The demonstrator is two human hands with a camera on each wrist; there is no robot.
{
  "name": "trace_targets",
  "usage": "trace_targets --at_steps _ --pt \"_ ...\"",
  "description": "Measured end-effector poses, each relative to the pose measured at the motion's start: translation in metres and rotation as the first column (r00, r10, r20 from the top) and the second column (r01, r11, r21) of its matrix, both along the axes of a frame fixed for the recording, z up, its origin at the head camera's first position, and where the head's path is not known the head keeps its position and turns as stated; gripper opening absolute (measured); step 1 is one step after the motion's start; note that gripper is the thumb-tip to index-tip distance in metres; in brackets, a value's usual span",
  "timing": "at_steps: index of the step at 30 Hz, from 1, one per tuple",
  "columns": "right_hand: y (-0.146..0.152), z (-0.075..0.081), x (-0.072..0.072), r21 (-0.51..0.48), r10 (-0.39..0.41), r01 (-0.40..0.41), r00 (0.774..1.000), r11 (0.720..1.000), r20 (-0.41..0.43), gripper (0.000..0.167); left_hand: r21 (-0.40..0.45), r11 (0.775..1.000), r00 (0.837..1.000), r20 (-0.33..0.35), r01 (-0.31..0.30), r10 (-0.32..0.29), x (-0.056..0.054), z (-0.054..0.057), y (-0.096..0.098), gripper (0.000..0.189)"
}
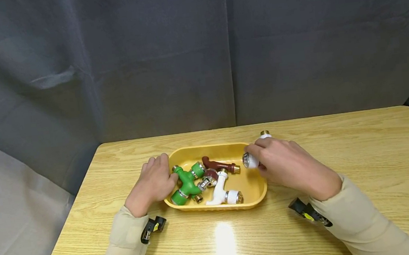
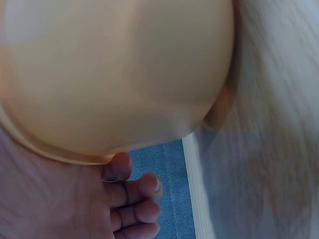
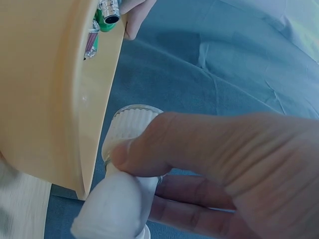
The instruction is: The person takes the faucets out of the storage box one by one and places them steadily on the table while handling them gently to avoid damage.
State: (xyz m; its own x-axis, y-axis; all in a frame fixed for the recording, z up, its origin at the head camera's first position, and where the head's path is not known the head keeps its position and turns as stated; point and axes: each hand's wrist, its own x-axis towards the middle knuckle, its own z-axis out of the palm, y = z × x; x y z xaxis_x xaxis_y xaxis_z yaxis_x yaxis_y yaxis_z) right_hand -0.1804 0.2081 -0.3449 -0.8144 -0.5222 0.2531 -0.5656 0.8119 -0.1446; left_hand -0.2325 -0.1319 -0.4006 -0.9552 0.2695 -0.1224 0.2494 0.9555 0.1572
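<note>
My right hand [image 1: 287, 166] pinches a white plastic tap [image 1: 251, 161] between thumb and fingers, over the right end of a yellow tub [image 1: 258, 196]. Its ribbed knob points toward the tub, and a brass end shows above the hand. In the right wrist view the thumb presses on the white tap [image 3: 112, 206] just below the knob. My left hand [image 1: 152, 183] grips the tub's left rim, thumb over the edge and fingers outside. Inside the tub lie a green two-knob tap [image 1: 188, 183], a dark red tap [image 1: 217, 165] and another white tap [image 1: 219, 192].
The tub stands on a wood-grain table [image 1: 359, 140], near its back edge. A dark grey cloth [image 1: 160, 65] hangs behind it. Bright glare falls on the tabletop in front of the tub.
</note>
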Motion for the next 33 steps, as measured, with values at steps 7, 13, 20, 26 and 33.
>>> trace_targets --at_steps 7,13,20,26,33 --pt "0.002 0.001 -0.001 -0.003 -0.005 0.005 1.0 1.0 0.017 0.034 0.001 1.0 1.0 0.006 0.001 -0.001 0.0 0.001 0.0 0.024" --pt "0.004 0.001 -0.002 -0.003 -0.007 0.007 1.0 1.0 0.022 0.034 0.001 1.0 1.0 0.009 0.001 -0.001 0.0 0.001 0.0 0.024" --pt "0.007 0.001 -0.005 -0.001 -0.016 0.016 0.999 1.0 0.03 0.032 -0.001 1.0 1.0 0.009 0.0 0.0 0.0 0.001 0.0 0.023" --pt "0.009 0.0 -0.006 -0.003 -0.018 0.018 0.999 1.0 0.041 0.03 0.003 1.0 1.0 0.006 -0.001 0.001 0.0 0.001 0.0 0.023" --pt "0.012 0.001 -0.008 0.007 -0.028 0.027 0.998 1.0 0.056 0.029 0.001 1.0 1.0 0.009 -0.002 0.002 0.001 0.003 0.001 0.023"
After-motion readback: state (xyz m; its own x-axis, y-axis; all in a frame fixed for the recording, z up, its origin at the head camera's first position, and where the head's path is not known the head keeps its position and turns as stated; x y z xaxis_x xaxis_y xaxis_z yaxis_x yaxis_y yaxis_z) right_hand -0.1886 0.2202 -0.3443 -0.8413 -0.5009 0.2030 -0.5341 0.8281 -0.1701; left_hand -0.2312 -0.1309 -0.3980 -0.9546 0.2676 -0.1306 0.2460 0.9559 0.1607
